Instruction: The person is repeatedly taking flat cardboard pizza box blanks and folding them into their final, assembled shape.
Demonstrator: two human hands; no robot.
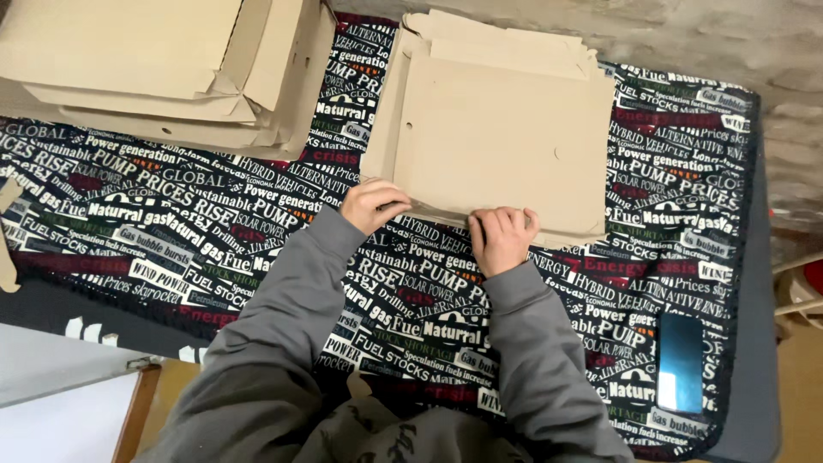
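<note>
two hands worked the near edge of a flat cardboard stack [506, 137] lying at 12 o'clock on the printed cloth [214, 223]; the left hand [375, 204] pinched its 7 o'clock corner, seemingly to lift a sheet; the right hand [501, 236] pressed curled fingers on the edge, likely steadying it; its long axis ran 9 to 3, slightly tilted; folded boxes [154, 69] sat at 10 o'clock, a phone [680, 362] at 4.

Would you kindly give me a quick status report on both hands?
Left hand and right hand gripping near edge of flat cardboard stack. Folded boxes far left. Phone right, clear of hands.
</note>
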